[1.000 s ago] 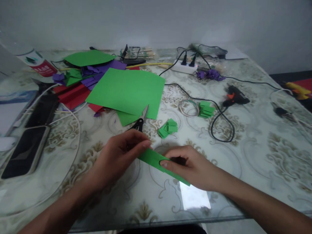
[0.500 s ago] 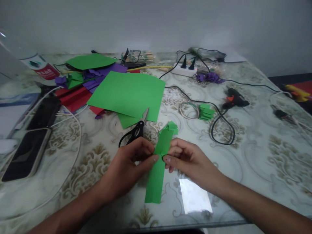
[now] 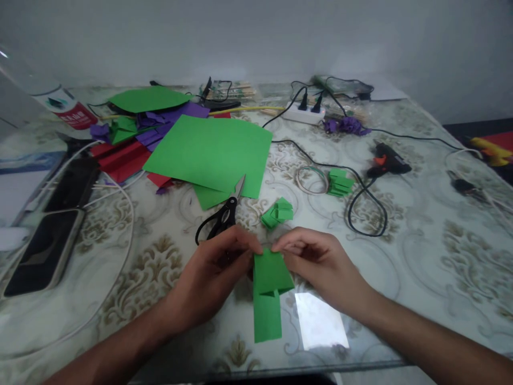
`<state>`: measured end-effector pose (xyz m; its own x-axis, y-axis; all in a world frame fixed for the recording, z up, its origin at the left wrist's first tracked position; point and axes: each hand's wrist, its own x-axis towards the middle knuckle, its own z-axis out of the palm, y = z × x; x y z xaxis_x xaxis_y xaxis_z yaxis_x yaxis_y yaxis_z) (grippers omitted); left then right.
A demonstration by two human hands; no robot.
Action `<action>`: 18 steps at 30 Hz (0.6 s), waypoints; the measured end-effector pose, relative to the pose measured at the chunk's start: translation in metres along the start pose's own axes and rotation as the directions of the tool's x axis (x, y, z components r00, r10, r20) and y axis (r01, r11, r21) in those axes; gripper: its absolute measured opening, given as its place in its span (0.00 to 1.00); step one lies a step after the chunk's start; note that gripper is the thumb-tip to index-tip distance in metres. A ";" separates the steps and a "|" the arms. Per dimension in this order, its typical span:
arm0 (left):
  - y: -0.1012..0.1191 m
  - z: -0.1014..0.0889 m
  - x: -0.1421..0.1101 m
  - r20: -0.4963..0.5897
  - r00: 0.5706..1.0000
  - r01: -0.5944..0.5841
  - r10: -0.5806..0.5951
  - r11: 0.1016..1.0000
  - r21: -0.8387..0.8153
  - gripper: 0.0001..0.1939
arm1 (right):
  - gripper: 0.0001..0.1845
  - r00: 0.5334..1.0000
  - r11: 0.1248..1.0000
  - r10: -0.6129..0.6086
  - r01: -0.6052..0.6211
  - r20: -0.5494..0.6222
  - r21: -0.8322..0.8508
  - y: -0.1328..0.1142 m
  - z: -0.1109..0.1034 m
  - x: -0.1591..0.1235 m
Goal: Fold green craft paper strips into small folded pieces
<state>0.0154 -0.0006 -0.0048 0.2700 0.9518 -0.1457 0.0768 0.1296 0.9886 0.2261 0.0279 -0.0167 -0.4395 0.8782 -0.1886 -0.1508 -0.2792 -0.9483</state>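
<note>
A green paper strip (image 3: 269,291) lies in front of me, its far end folded back over itself. My left hand (image 3: 212,272) pinches the strip's upper left corner. My right hand (image 3: 320,264) pinches the upper right corner with fingers pressed together. Black scissors (image 3: 222,214) lie shut just beyond my left hand. A small heap of folded green pieces (image 3: 277,212) rests a little beyond the strip.
Large green sheets (image 3: 210,152) with red and purple scraps lie at the back left. A phone (image 3: 44,248) sits at the left. A black glue gun (image 3: 387,160), looping cable (image 3: 366,208), a stack of green pieces (image 3: 340,182) and a power strip (image 3: 306,113) occupy the right.
The strip was turned from slanting to pointing away from me. Its far end has since been folded back toward me, so it looks shorter. Both hands moved to the fold.
</note>
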 end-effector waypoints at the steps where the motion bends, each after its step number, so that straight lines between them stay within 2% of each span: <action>1: 0.001 0.000 0.000 0.005 1.000 -0.006 0.006 1.000 -0.011 0.04 | 0.02 1.000 1.000 -0.004 0.004 0.003 -0.004 -0.001 -0.001 0.000; 5: 0.005 0.000 0.001 -0.018 1.000 -0.011 0.012 0.999 0.037 0.08 | 0.02 1.000 1.000 -0.008 0.008 0.004 -0.023 -0.005 -0.002 0.000; 10: 0.003 -0.002 -0.002 -0.020 0.998 -0.055 0.059 0.981 0.186 0.09 | 0.06 1.000 0.998 -0.028 0.028 -0.004 -0.059 -0.007 -0.001 -0.004; 14: -0.001 -0.004 -0.006 0.074 0.975 -0.220 0.207 0.919 0.328 0.08 | 0.11 0.997 0.997 -0.049 0.046 -0.051 -0.069 -0.002 0.001 -0.003; 16: -0.002 -0.005 -0.007 0.125 0.949 -0.316 0.290 0.868 0.383 0.08 | 0.11 0.997 0.995 -0.049 0.043 -0.064 -0.093 0.001 0.001 -0.002; 18: -0.002 -0.005 -0.008 0.142 0.938 -0.346 0.316 0.841 0.415 0.09 | 0.08 0.996 0.992 -0.060 0.052 -0.069 -0.115 0.002 0.000 -0.001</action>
<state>0.0079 -0.0066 -0.0056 0.4135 0.8944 0.1704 0.3697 -0.3359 0.8663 0.2260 0.0260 -0.0185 -0.3679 0.9179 -0.1485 -0.0704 -0.1868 -0.9799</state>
